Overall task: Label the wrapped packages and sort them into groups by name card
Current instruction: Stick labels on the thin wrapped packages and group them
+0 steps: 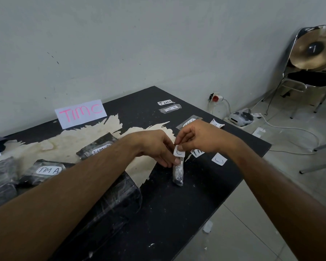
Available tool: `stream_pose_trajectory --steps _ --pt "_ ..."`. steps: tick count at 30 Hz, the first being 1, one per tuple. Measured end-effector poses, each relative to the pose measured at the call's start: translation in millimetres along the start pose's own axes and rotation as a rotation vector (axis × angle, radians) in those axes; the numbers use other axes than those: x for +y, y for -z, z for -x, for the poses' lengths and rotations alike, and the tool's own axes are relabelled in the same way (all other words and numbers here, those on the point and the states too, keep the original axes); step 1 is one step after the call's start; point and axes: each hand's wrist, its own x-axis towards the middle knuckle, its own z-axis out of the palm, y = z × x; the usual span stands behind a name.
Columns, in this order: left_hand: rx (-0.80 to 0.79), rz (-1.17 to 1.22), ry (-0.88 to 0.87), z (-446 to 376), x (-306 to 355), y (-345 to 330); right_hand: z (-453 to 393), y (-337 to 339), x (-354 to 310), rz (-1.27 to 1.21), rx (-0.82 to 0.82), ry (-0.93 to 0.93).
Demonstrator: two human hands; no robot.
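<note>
While the left hand (156,147) steadies a small wrapped package (177,171) standing near the middle of the black table (177,204), its fingers (169,161) curl around the package's top. Just right of it, the right hand (198,137) pinches a small white label (178,152) between thumb and forefinger, apparently pressing it onto the package. Left of them lie packages marked TIM A (45,171) and TIM B (98,146). A pink TIM C name card (80,116) stands at the far edge.
</note>
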Motion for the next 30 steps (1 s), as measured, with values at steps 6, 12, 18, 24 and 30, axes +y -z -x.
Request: stream_pose_trajectory --steps 6,12,18,24,30 --pt "0.015 -0.004 0.003 0 -2 0 0 0 1 0.009 -0.004 -0.015" --pt "0.025 -0.003 0.013 0 -2 1 -2 -5 0 0.057 0.007 0.000" --pt "0.029 -0.018 0.002 1 -3 -1 -2 -12 -6 0.185 0.045 0.090" --pt "0.039 -0.030 -0.004 2 0 -2 -3 -11 -8 0.215 0.033 0.115" --pt "0.061 -0.044 0.020 3 0 -2 -5 -8 4 0.105 0.076 0.017"
